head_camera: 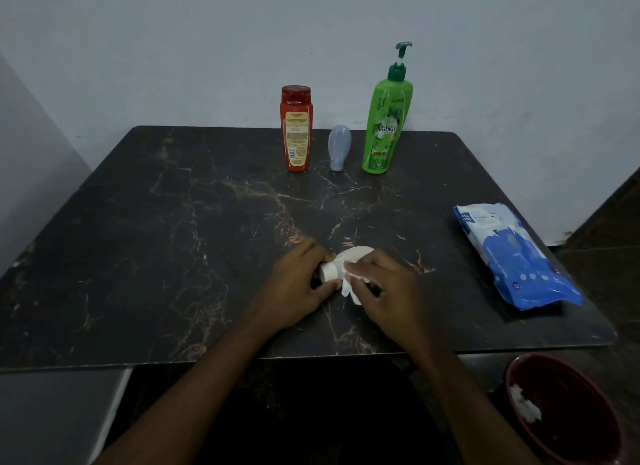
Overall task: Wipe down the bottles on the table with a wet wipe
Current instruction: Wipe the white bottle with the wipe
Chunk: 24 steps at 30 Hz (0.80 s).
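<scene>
L hand [294, 288] grips white bottle [337, 267] at tabletop [173, 239] front-centre; R hand [388, 286] pinches wipe [348, 288] on it. Risk: wet bottle gets slick, may slip from grip w/ hard rubbing.

Three bottles are lined up at the far edge of the tabletop [173, 256]: a capped bottle [296, 128] at the left, a small bottle [339, 147] in the middle and a pump bottle [386, 125] at the right. A pack of wipes [512, 256] is laid near the right edge. Toward the front middle, a fourth bottle [353, 255] is held on its side between the left hand [294, 291] and the right hand [388, 288], with a wipe [348, 284] pressed against it. Off the front right corner, lower down, a bin [571, 395] is set, with a crumpled wipe [526, 405] inside.
</scene>
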Tool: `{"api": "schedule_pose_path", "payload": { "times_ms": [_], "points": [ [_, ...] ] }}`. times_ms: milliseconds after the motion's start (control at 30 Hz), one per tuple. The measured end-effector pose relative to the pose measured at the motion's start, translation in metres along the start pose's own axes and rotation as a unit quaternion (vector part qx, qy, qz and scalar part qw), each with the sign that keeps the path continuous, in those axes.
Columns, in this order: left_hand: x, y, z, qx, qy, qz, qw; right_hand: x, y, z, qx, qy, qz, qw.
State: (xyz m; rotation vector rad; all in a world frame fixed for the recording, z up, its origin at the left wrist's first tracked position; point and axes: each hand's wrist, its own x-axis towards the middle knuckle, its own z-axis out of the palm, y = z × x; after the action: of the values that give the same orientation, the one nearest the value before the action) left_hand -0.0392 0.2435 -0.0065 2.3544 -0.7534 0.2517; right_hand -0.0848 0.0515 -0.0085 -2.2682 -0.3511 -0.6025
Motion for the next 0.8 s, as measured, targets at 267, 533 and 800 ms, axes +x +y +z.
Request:
{"api": "schedule_pose_path", "payload": {
  "times_ms": [267,533,800],
  "points": [
    [-0.001,0.005,-0.002,0.001,0.018,0.005,1.000,0.004,0.002,0.002,-0.025,0.048,0.011,0.998],
    [-0.002,0.006,-0.002,-0.005,0.015,0.015,1.000,0.005,0.001,-0.002,-0.043,0.032,-0.015,0.998],
    [-0.003,0.009,-0.001,-0.013,0.018,0.029,0.999,0.004,0.000,0.000,-0.036,0.006,-0.048,0.998]
  ]
}}
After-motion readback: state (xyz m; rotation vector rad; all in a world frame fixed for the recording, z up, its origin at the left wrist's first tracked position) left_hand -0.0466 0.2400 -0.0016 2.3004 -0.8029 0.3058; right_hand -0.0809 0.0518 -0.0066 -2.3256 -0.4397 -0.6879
